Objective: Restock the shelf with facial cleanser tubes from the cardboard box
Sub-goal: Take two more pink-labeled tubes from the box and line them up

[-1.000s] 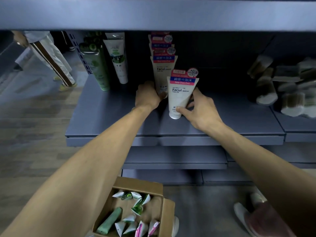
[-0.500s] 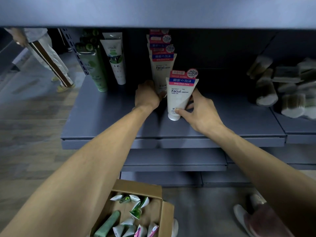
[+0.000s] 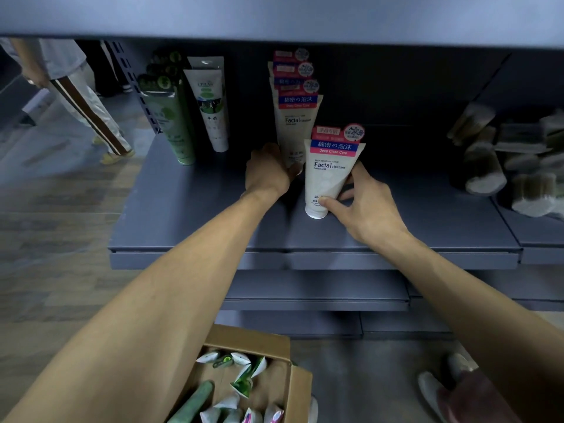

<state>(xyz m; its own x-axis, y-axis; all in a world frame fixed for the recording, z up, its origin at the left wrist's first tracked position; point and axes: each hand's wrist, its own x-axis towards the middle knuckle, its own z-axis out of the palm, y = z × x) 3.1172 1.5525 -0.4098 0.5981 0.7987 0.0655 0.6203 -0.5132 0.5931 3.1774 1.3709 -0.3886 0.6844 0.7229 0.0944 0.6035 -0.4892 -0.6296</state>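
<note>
On the grey shelf (image 3: 189, 215), the right hand (image 3: 370, 209) pinches a white tube (image 3: 328, 178) near its cap, thumb in front, fingers behind. The tube stands upright, long axis vertical, just right of the left hand (image 3: 268, 172), which seems to grip the row of tubes (image 3: 294, 123) behind. The box (image 3: 283, 346) sits below both wrists.

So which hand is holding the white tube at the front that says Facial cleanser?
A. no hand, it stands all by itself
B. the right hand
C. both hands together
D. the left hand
B: the right hand has its thumb and fingers around the front Facial cleanser tube, standing cap-down on the shelf, while the left hand is at the tube row behind it.
</note>
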